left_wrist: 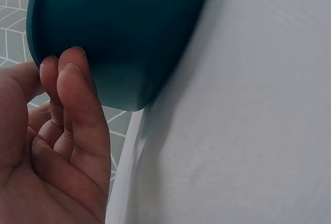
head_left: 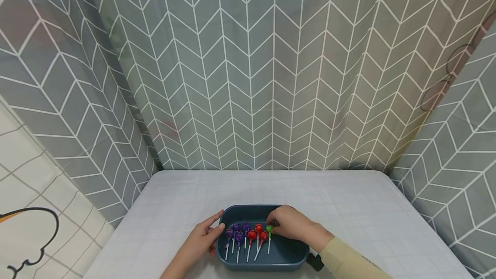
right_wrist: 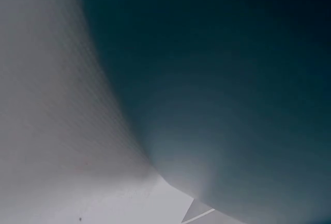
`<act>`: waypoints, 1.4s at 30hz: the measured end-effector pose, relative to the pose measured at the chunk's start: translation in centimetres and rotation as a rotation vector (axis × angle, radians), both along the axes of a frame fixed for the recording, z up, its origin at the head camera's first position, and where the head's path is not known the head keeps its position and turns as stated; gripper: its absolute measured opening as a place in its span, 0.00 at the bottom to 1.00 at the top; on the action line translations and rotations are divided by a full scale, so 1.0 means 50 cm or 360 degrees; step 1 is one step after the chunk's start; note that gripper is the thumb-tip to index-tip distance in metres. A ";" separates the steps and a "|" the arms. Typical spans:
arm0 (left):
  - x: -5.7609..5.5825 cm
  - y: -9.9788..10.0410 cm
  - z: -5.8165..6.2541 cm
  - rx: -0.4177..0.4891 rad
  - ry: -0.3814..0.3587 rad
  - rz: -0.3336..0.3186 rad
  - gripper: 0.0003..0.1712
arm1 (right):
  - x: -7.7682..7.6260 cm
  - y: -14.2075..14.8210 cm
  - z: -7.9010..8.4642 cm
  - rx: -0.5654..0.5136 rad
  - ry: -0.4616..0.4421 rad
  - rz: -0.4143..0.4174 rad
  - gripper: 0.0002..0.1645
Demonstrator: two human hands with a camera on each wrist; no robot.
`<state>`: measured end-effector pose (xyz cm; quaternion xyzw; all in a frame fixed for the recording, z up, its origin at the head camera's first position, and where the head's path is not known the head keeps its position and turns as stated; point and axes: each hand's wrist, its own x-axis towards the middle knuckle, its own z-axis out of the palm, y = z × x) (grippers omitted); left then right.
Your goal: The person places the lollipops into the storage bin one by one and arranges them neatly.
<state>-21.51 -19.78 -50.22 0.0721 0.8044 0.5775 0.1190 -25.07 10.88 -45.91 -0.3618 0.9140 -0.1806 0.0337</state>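
A dark blue-green plastic tray sits near the front of the table. In its left half lie several purple lollipops, then three red lollipops, all with white sticks toward the front. My left hand grips the tray's left end, thumb at the rim; the left wrist view shows its fingers against the outer wall. Reaching over the right side, my right hand pinches a green lollipop by its head, beside the reds. The right wrist view shows the tray's wall but no hand.
A white cloth covers the table. Grey curtains with white chevron lines hang behind it and at both sides. A small black object is under my right wrist, next to the tray's right end.
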 end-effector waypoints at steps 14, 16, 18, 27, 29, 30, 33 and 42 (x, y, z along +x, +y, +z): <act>-0.001 0.001 0.001 0.0002 0.0013 -0.0007 0.38 | 0.000 0.000 0.001 -0.0023 -0.0032 -0.0023 0.11; -0.001 0.002 0.001 -0.0004 0.0012 -0.0002 0.38 | 0.000 0.001 0.001 -0.0027 -0.0044 -0.0029 0.12; -0.001 0.002 0.001 -0.0002 0.0012 -0.0002 0.38 | 0.000 0.002 0.001 -0.0031 -0.0053 -0.0028 0.12; 0.000 0.003 0.001 -0.0007 0.0014 -0.0009 0.38 | 0.008 0.007 0.012 -0.0089 -0.0110 -0.0018 0.13; 0.000 0.003 0.003 -0.0004 0.0010 -0.0012 0.38 | 0.011 0.011 0.019 -0.0143 -0.0158 -0.0017 0.14; 0.000 0.003 0.004 0.0002 0.0007 -0.0014 0.38 | 0.012 0.014 0.023 -0.0172 -0.0181 -0.0017 0.14; -0.001 0.002 0.007 0.0005 0.0006 -0.0013 0.38 | 0.014 0.026 0.036 -0.0279 -0.0239 -0.0016 0.15; 0.002 0.002 0.002 -0.0030 -0.0002 0.0008 0.39 | 0.026 0.080 0.063 -0.0493 -0.0305 -0.0131 0.19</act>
